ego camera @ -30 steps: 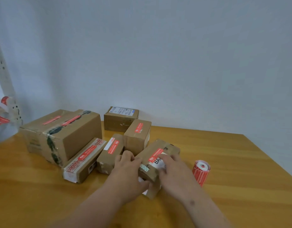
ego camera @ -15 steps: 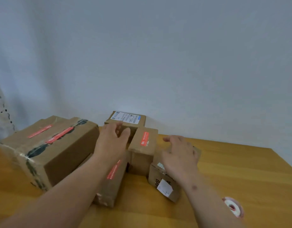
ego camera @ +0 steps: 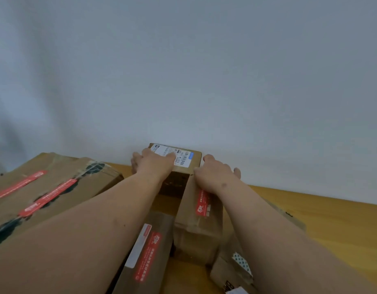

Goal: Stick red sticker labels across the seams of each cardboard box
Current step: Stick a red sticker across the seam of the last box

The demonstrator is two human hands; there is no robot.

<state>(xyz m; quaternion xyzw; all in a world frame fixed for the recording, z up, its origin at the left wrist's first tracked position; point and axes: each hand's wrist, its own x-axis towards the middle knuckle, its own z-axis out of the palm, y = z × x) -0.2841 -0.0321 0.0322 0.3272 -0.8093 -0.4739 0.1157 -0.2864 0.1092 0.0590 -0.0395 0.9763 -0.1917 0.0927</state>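
Head view: both hands reach the far box [ego camera: 184, 161] by the wall — left hand [ego camera: 154, 166] curled over its white-labelled top, right hand [ego camera: 215, 174] gripping its right edge. Below the wrists lie sealed boxes bearing red stickers [ego camera: 202, 203] — contents unseen.

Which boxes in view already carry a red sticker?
Three show stickers: large box, narrow box, middle box. The far box shows none.

Plain pale wall [ego camera: 204, 71] behind a wooden table [ego camera: 331, 221]
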